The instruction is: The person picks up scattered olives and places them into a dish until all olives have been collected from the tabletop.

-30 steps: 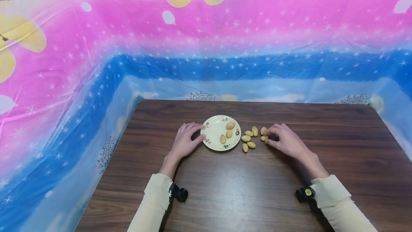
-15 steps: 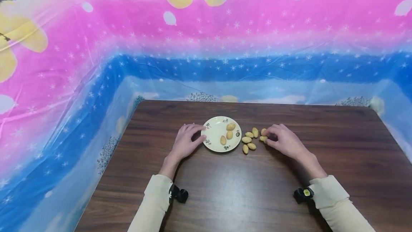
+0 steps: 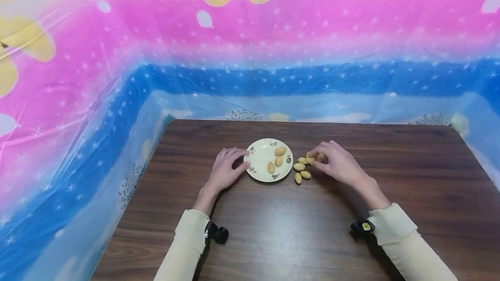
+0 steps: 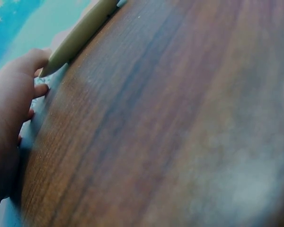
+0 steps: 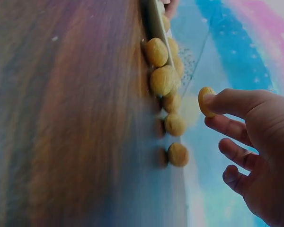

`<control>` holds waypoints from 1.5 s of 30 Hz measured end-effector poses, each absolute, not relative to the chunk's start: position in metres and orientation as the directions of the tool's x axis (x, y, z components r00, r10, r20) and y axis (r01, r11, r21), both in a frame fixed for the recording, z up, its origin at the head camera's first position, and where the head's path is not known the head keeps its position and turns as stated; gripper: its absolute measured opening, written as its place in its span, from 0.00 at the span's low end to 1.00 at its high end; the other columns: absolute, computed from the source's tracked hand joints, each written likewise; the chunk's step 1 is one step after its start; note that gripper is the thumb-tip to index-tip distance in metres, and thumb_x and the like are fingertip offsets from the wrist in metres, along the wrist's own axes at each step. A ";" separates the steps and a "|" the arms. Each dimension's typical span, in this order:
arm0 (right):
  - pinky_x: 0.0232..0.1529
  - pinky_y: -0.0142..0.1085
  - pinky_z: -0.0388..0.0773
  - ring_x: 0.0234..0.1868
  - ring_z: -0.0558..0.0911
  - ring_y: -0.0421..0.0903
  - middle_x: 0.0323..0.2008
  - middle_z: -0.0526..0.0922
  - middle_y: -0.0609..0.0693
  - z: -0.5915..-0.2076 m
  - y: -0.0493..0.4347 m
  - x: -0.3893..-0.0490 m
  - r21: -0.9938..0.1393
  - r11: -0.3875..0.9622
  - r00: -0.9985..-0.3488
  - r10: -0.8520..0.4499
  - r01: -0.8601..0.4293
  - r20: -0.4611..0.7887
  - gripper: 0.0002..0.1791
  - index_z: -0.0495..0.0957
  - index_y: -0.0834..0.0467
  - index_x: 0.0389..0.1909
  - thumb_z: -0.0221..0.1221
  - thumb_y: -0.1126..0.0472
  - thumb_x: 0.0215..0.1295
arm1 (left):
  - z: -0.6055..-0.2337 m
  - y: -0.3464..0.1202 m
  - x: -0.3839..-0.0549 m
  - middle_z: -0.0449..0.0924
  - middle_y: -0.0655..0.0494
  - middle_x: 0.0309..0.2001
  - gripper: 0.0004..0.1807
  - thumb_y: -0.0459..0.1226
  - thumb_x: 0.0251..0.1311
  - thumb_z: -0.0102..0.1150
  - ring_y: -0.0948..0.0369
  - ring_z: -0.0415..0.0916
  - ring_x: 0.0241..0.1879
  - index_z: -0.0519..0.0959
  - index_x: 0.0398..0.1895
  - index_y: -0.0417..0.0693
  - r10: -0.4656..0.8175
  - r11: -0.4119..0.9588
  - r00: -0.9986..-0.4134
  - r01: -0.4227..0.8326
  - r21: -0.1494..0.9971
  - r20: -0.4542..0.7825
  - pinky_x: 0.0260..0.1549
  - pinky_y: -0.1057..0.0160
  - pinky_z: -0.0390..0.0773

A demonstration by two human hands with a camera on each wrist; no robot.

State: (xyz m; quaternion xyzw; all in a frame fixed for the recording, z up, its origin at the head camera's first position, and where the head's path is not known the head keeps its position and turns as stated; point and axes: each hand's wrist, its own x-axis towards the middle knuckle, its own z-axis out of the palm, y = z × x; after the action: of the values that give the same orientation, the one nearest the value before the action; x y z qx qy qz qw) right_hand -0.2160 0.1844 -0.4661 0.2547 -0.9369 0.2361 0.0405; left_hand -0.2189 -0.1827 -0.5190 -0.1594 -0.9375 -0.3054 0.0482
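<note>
A round cream plate [image 3: 259,161] with small dark prints on its rim bears three yellow-brown oval nuts [image 3: 278,161]. My left hand [image 3: 225,170] holds the plate by its left rim between thumb and fingers. The right hand [image 3: 340,164] pinches one nut [image 5: 207,101] between thumb and index finger; in the right wrist view it hangs above the tabletop, apart from the others, with the remaining fingers loosely bent. Several more nuts [image 3: 299,167] lie in a loose group right of the plate, partly hidden by the right hand in the head view.
The dark wood-grain table [image 3: 265,229] carries everything. A pink and blue patterned cloth [image 3: 250,81] hangs behind its far edge and along the left side. A small black wrist device [image 3: 216,233] is on each forearm.
My right hand has lifted a nut from the right end of the group and moved left with it, over the other nuts. The left hand and plate stay in place.
</note>
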 end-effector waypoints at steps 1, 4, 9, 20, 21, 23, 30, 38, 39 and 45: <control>0.40 0.42 0.76 0.44 0.77 0.48 0.42 0.84 0.46 -0.464 0.182 -0.217 -0.418 0.755 -0.862 -0.465 -0.505 0.202 0.10 0.85 0.49 0.45 0.66 0.56 0.64 | -0.519 -0.183 -0.219 0.77 0.59 0.63 0.23 0.56 0.67 0.56 0.52 0.61 0.73 0.78 0.62 0.63 0.268 0.762 -0.945 0.328 0.559 0.189 0.78 0.48 0.46; 0.39 0.40 0.74 0.42 0.77 0.48 0.40 0.84 0.44 -0.462 0.174 -0.221 -0.407 0.744 -0.848 -0.483 -0.529 0.220 0.08 0.85 0.48 0.43 0.67 0.56 0.64 | -0.519 -0.184 -0.219 0.77 0.59 0.63 0.22 0.56 0.67 0.56 0.51 0.62 0.72 0.78 0.61 0.63 0.269 0.756 -0.943 0.333 0.563 0.197 0.78 0.47 0.46; 0.38 0.38 0.74 0.40 0.75 0.47 0.39 0.84 0.44 -0.463 0.159 -0.228 -0.397 0.730 -0.830 -0.502 -0.557 0.241 0.08 0.85 0.48 0.42 0.67 0.57 0.62 | -0.518 -0.188 -0.221 0.77 0.59 0.63 0.23 0.57 0.68 0.55 0.50 0.61 0.73 0.78 0.61 0.63 0.282 0.750 -0.940 0.341 0.566 0.193 0.78 0.46 0.46; 0.40 0.39 0.75 0.42 0.74 0.44 0.41 0.83 0.44 -0.476 0.117 -0.238 -0.421 0.680 -0.794 -0.570 -0.601 0.213 0.09 0.85 0.50 0.44 0.67 0.57 0.63 | -0.519 -0.199 -0.218 0.76 0.59 0.64 0.23 0.57 0.68 0.55 0.50 0.60 0.73 0.78 0.61 0.63 0.271 0.756 -0.948 0.318 0.572 0.169 0.78 0.47 0.44; 0.39 0.39 0.75 0.41 0.74 0.44 0.41 0.83 0.44 -0.477 0.115 -0.239 -0.415 0.678 -0.790 -0.573 -0.606 0.218 0.09 0.86 0.50 0.44 0.67 0.57 0.63 | -0.519 -0.199 -0.218 0.77 0.59 0.63 0.23 0.57 0.68 0.55 0.50 0.60 0.73 0.78 0.61 0.63 0.271 0.756 -0.947 0.320 0.572 0.172 0.78 0.47 0.45; 0.38 0.38 0.74 0.40 0.73 0.44 0.40 0.83 0.44 -0.475 0.112 -0.240 -0.409 0.672 -0.782 -0.580 -0.617 0.225 0.09 0.86 0.51 0.44 0.66 0.57 0.63 | -0.519 -0.197 -0.218 0.77 0.59 0.63 0.22 0.57 0.67 0.55 0.51 0.60 0.73 0.78 0.61 0.63 0.267 0.754 -0.948 0.316 0.575 0.171 0.78 0.47 0.44; 0.40 0.39 0.75 0.41 0.75 0.45 0.40 0.84 0.44 -0.471 0.103 -0.247 -0.395 0.654 -0.760 -0.600 -0.645 0.249 0.07 0.86 0.49 0.41 0.66 0.58 0.63 | -0.518 -0.190 -0.218 0.77 0.59 0.63 0.23 0.56 0.67 0.56 0.50 0.61 0.73 0.78 0.61 0.62 0.267 0.748 -0.946 0.323 0.580 0.183 0.77 0.46 0.46; 0.40 0.37 0.76 0.40 0.74 0.43 0.39 0.84 0.43 -0.475 0.088 -0.259 -0.343 0.656 -0.737 -0.637 -0.672 0.226 0.07 0.86 0.48 0.41 0.67 0.55 0.62 | -0.519 -0.187 -0.217 0.77 0.58 0.63 0.22 0.56 0.67 0.56 0.51 0.61 0.72 0.78 0.61 0.62 0.261 0.751 -0.949 0.315 0.580 0.178 0.78 0.47 0.46; 0.40 0.37 0.76 0.41 0.74 0.43 0.39 0.83 0.43 -0.476 0.086 -0.260 -0.343 0.658 -0.738 -0.638 -0.671 0.221 0.07 0.86 0.48 0.41 0.67 0.54 0.62 | -0.519 -0.187 -0.217 0.77 0.59 0.63 0.22 0.56 0.67 0.56 0.51 0.61 0.72 0.78 0.61 0.62 0.259 0.752 -0.949 0.313 0.580 0.177 0.78 0.47 0.46; 0.42 0.38 0.77 0.41 0.74 0.43 0.40 0.83 0.43 -0.476 0.077 -0.265 -0.363 0.669 -0.754 -0.630 -0.649 0.187 0.08 0.86 0.48 0.41 0.67 0.54 0.62 | -0.517 -0.185 -0.219 0.77 0.58 0.63 0.23 0.56 0.67 0.56 0.51 0.62 0.72 0.78 0.61 0.62 0.269 0.750 -0.944 0.329 0.574 0.190 0.77 0.46 0.46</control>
State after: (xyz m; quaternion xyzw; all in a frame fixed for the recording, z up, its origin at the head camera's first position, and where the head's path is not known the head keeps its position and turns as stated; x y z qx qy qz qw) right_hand -0.2646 0.0775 -0.4763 0.3501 -0.9132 0.2074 0.0230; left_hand -0.2194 -0.1851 -0.5175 -0.1601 -0.9342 -0.3153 0.0474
